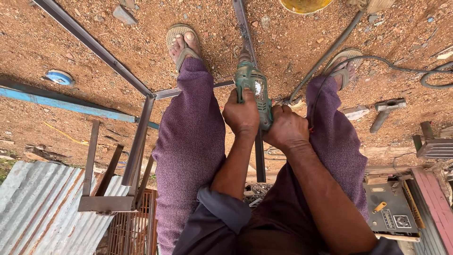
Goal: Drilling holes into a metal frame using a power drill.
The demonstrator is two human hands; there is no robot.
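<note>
I look straight down past my purple trousers at gravelly ground. A green electric drill (255, 89) points down onto a dark steel bar (245, 28) of a metal frame (141, 127). My left hand (241, 115) is wrapped around the drill's body from the left. My right hand (286, 128) grips its rear handle from the right. The drill's tip meets the bar between my two sandalled feet. A black cord (377, 59) runs from the drill's back off to the right.
A hammer (384, 111) lies on the ground at right. A grey hose (330, 49) crosses the dirt. A blue-painted bar (61, 101) and blue disc (59, 77) lie left. Corrugated sheet (42, 208) sits at lower left, a grey electrical box (391, 212) at lower right.
</note>
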